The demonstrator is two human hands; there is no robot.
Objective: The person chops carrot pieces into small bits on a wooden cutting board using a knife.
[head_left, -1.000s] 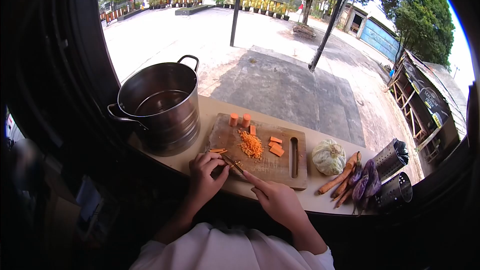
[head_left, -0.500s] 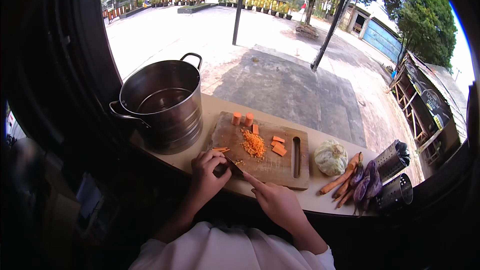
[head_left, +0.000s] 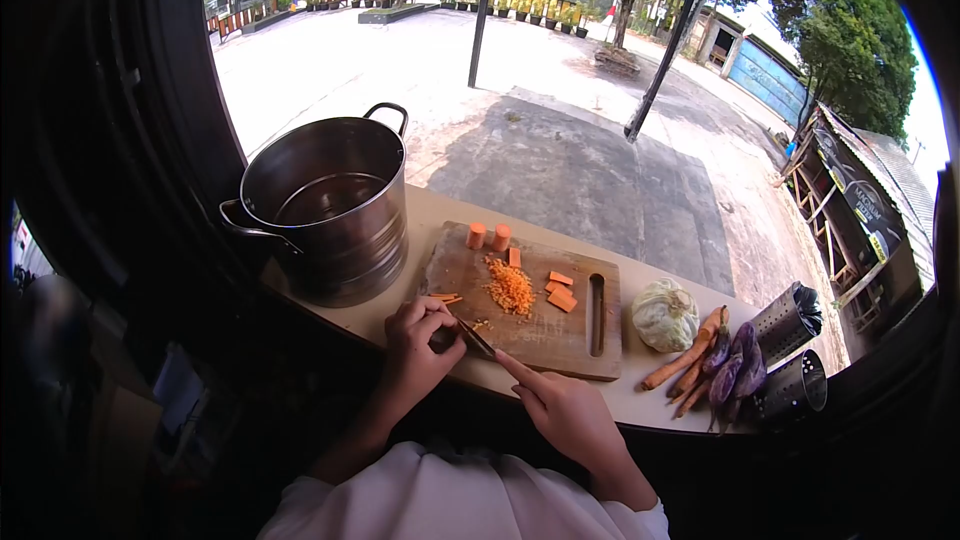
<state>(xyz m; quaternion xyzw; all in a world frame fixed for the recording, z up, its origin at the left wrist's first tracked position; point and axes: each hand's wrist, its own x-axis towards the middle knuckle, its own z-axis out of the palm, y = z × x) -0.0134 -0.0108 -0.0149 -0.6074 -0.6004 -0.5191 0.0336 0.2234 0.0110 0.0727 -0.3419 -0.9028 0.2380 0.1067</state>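
Observation:
On the wooden cutting board (head_left: 548,345), my left hand (head_left: 418,340) has its fingers curled over thin carrot sticks (head_left: 447,298), whose ends poke out past the fingertips. My right hand (head_left: 568,415) grips a knife (head_left: 476,339), index finger stretched along it, its blade close against the left fingers. A few small bits lie beside the blade. Farther up the board is a heap of finely diced carrot (head_left: 510,288). To its right rest several flat carrot slices (head_left: 561,296). Two carrot chunks (head_left: 476,235) stand upright at the far edge. The knife's handle is hidden in my right hand.
A large steel pot (head_left: 365,255) stands left of the board. To the right are a cabbage (head_left: 664,316), whole carrots (head_left: 682,365), purple eggplants (head_left: 737,370) and two perforated metal holders (head_left: 798,385). The counter's (head_left: 440,202) far edge borders an outdoor yard.
The knife blade looks slightly more tilted beside my left fingers, and my right hand has shifted a little. The whole view has moved slightly; the carrot pieces stay in place on the board.

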